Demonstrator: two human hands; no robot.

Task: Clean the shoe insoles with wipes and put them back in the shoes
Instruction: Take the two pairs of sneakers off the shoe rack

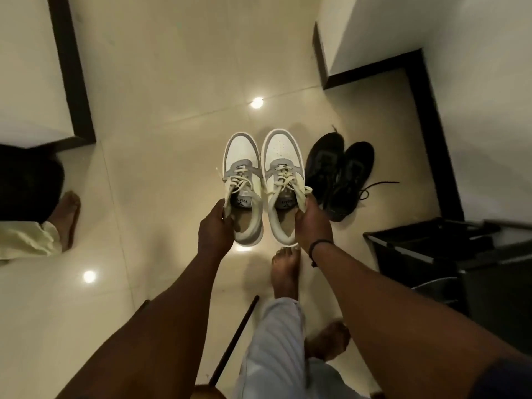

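Note:
Two white and grey sneakers with cream laces sit side by side in the middle of the view, toes pointing away from me. My left hand (215,229) grips the left sneaker (243,180) at the outer rim of its opening. My right hand (312,223) grips the right sneaker (282,174) at the rim on its right side. A tan insole (241,222) shows inside the left shoe, and another tan insole (285,218) inside the right one. No wipes are in view.
A pair of black shoes (339,174) lies on the tiled floor just right of the sneakers. A dark shoe rack (449,254) stands at the right. My bare feet (285,272) are below the sneakers. Another person's foot (69,217) is at the left edge.

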